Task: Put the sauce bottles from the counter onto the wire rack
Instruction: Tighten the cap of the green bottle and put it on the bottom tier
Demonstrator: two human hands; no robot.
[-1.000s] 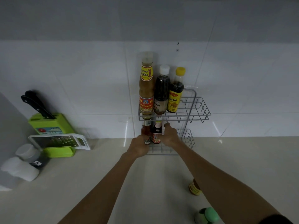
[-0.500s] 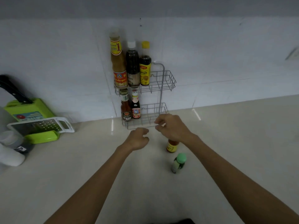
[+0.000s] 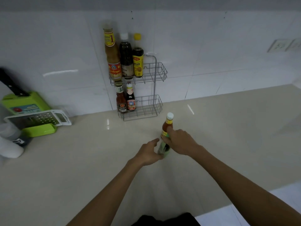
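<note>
**Five bottles racked, two left on the counter**

The wire rack (image 3: 155,75) stands against the tiled wall with two tiers. The upper tier holds three tall bottles side by side: an amber chilli sauce (image 3: 113,54), a dark sauce with a white cap (image 3: 126,57) and a yellow-capped seasoning bottle (image 3: 138,59). The lower tier holds two short bottles, a red ketchup-type bottle (image 3: 121,101) and a dark one with a red label (image 3: 130,100). The right-hand part of each tier is free.

Two bottles remain on the counter (image 3: 81,160), near the rack's front. My right hand (image 3: 180,141) closes around the orange-red sauce bottle (image 3: 167,125), which stands upright, white cap and yellow neck band showing above my fingers. My left hand (image 3: 149,152) reaches the small green bottle (image 3: 162,148) just in front of it; motion blur hides its cap and label, and I cannot tell whether my fingers have closed on it. The two hands sit close together, nearly touching.

I judge the task well past halfway: these two bottles still need lifting into the free wire compartments
</note>
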